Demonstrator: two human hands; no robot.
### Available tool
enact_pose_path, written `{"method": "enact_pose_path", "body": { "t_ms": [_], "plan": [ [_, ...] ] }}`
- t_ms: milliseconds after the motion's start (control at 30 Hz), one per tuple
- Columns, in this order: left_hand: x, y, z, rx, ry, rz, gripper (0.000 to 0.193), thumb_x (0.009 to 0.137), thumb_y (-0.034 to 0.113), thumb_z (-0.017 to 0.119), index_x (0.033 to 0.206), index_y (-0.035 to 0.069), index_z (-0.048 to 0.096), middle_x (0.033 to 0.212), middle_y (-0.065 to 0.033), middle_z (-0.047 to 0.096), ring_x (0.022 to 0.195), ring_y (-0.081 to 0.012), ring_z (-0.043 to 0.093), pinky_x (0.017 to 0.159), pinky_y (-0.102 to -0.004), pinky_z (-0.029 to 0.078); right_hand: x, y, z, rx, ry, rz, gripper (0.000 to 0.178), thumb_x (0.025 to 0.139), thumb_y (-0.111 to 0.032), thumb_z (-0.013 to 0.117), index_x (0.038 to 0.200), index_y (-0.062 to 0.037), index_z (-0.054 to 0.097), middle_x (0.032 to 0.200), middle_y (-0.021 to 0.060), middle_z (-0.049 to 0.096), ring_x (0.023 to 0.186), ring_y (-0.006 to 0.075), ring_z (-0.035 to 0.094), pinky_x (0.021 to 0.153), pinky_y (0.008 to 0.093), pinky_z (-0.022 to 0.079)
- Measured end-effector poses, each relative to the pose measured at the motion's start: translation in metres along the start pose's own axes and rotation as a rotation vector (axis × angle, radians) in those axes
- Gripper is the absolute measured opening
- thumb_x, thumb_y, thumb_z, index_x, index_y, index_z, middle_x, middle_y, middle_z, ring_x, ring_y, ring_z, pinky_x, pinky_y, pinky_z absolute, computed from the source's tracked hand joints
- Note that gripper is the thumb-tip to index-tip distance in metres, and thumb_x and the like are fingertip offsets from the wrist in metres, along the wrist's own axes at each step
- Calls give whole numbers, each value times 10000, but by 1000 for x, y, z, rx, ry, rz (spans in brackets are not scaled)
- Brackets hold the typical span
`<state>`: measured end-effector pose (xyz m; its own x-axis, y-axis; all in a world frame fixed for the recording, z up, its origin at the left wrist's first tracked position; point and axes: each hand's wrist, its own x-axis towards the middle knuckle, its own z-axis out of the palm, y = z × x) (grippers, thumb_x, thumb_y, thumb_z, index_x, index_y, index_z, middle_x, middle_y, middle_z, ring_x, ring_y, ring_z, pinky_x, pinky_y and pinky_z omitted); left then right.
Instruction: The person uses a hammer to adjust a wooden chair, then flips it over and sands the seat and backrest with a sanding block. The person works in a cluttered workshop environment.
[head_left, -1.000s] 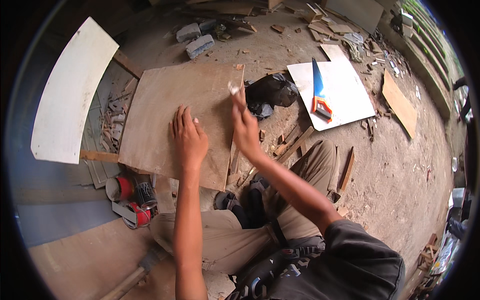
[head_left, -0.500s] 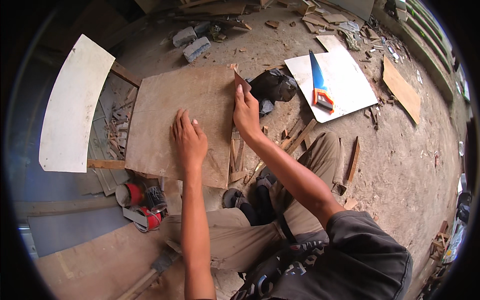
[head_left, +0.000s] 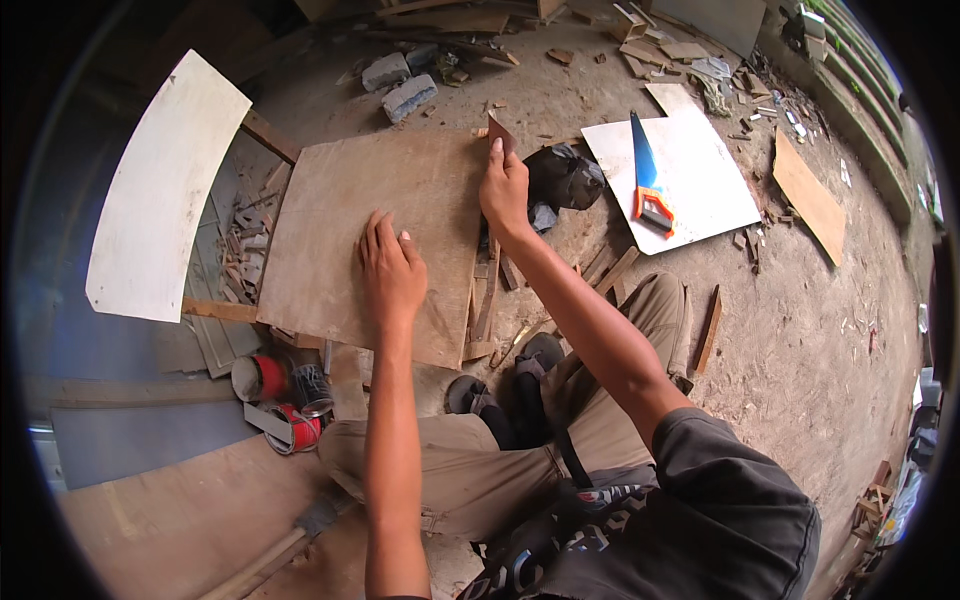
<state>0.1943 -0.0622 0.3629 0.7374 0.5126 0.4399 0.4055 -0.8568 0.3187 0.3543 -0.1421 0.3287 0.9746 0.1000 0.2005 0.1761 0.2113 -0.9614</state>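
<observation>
A square plywood panel point(head_left: 330, 225) forms the seat of a wooden chair, with a curved white backrest point(head_left: 165, 190) at its left. My left hand point(head_left: 391, 275) lies on top of the panel with its fingers stretched out and nothing in them. At the panel's right edge, close to the far corner, my right hand point(head_left: 505, 195) grips a folded piece of brown sandpaper point(head_left: 502, 132). The sandpaper's upper part sticks out beyond my thumb; its lower part is hidden by the fingers.
Right of the chair, a handsaw point(head_left: 647, 170) with an orange handle lies on a white board point(head_left: 700, 165). A black plastic bag point(head_left: 565, 178) sits just beyond my right hand. Red cans point(head_left: 258, 378) stand below the seat's near left corner. Concrete blocks point(head_left: 409, 97) lie farther back.
My right hand has slid a little farther away along the panel's right edge with the sandpaper. My left hand stays on the panel. The whole view has shifted slightly.
</observation>
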Motion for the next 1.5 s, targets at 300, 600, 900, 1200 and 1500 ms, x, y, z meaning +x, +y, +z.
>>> {"method": "enact_pose_path", "body": {
  "t_ms": [300,600,900,1200,1500],
  "plan": [
    [-4,-10,-4,-13,44,14,355,939,138,466,1248,-34,484,1348,-238,475,1275,-388,431,1104,-495,292,-79,-14,-12,53,-160,-113,421,1051,-241,383,1352,41,469,1218,201,603,1143,231,562,977,340,410],
    [2,-9,2,-13,11,-13,350,936,146,472,1238,-31,485,1343,-235,473,1268,-400,430,1098,-500,294,-22,-6,-4,-76,-137,-208,405,1044,-196,392,1356,51,468,1177,194,639,1118,193,582,952,295,430],
    [-5,-11,-5,1,21,3,336,955,165,451,1225,-30,491,1339,-236,478,1264,-397,440,1105,-504,293,-228,-50,-80,23,-583,-164,568,938,67,429,1482,34,268,1538,307,182,1449,381,167,1147,374,215],
    [0,-9,6,16,85,42,333,939,170,482,1207,-24,518,1304,-229,511,1229,-386,472,1068,-478,341,-183,-39,-57,-112,-443,-248,469,974,-12,449,1433,31,362,1536,288,202,1393,408,302,1098,391,320],
    [-4,-8,-1,10,49,37,336,940,184,481,1195,-31,522,1288,-238,525,1218,-391,485,1058,-479,347,-140,-21,-58,-198,-499,-385,408,950,-13,488,1355,23,458,1512,260,293,1408,440,252,1146,425,257]
  ]
}}
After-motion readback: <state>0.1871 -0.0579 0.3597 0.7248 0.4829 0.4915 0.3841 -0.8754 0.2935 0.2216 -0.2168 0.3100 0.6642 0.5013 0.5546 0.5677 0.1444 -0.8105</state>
